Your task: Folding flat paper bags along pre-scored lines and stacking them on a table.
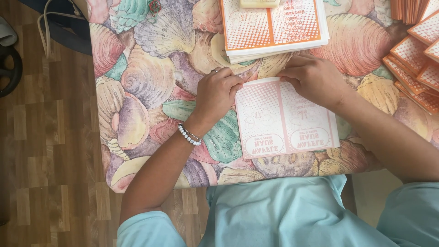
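Note:
A pale pink-and-white printed paper sheet (283, 121) lies flat near the front edge of the table, its print facing me upside down. My left hand (218, 91) pinches the sheet's far left corner, with a ring on one finger and a white bead bracelet at the wrist. My right hand (313, 77) presses down on the sheet's far edge, fingers curled over the fold there. Just beyond both hands sits a stack of orange-and-white printed sheets (274, 27).
The table wears a cloth printed with large seashells (151, 82). Folded orange paper pieces (418, 64) overlap in a row at the right edge. A pale block (258, 2) rests on the far stack. Wooden floor, cables and a dark wheel (9, 68) lie left.

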